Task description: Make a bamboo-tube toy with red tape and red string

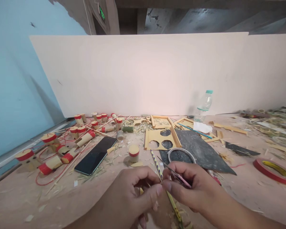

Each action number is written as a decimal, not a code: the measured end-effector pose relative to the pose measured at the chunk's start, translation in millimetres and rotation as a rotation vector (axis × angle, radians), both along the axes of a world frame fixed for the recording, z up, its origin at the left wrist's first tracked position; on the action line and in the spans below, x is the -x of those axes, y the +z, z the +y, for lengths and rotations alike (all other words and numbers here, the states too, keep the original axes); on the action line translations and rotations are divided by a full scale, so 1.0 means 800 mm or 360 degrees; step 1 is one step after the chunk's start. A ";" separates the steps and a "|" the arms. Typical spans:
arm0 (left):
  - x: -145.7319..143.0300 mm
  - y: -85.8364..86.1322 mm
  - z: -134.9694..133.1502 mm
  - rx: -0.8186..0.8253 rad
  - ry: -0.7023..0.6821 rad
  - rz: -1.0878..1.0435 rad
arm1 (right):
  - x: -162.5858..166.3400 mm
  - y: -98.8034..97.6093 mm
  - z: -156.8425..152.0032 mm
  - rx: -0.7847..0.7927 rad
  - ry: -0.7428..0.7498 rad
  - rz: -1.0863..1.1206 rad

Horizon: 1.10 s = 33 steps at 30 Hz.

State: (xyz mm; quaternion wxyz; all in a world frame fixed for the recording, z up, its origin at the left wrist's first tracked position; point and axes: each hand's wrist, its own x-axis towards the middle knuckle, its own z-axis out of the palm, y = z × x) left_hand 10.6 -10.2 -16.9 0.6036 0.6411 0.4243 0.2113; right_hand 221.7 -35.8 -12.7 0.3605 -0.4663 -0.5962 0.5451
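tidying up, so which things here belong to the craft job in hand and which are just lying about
Likely the job's:
pink-handled tool, probably scissors, in the right hand
red-banded cylinders
red tape roll
yellow panel with round cut-outs

Probably just lying about:
smartphone
teal-capped plastic bottle
white paper or tissue

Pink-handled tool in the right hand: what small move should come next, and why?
Probably lay the pink-handled tool on the table: the right hand holds it while its fingertips sit close against the left hand, so freeing that grip might help. What they pinch, if anything, is unclear.
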 end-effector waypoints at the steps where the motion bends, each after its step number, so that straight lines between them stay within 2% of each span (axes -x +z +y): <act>1: 0.000 -0.001 0.000 0.0014 -0.0005 -0.0004 | -0.001 -0.001 0.000 -0.0002 -0.0013 -0.0013; 9: 0.002 -0.004 0.007 0.0019 0.0126 -0.0067 | -0.008 -0.007 0.008 0.0134 -0.0200 -0.0013; 17: 0.001 -0.006 0.004 -0.0014 0.0051 -0.0001 | -0.003 -0.009 0.005 0.0023 -0.0050 0.0026; 25: 0.000 -0.004 0.003 -0.0082 0.0004 0.0098 | -0.005 -0.011 0.005 -0.0084 -0.0013 -0.0139; 28: 0.001 0.002 0.007 -0.0123 0.0043 0.0240 | -0.016 -0.009 0.016 -0.0119 -0.0216 -0.0175; 31: 0.003 0.011 0.012 -0.0455 0.0033 0.0478 | -0.031 -0.007 0.030 -0.0161 -0.0540 -0.0051; 33: 0.006 0.015 0.013 -0.0646 -0.0053 0.0580 | -0.037 -0.007 0.036 -0.0197 -0.0621 0.0016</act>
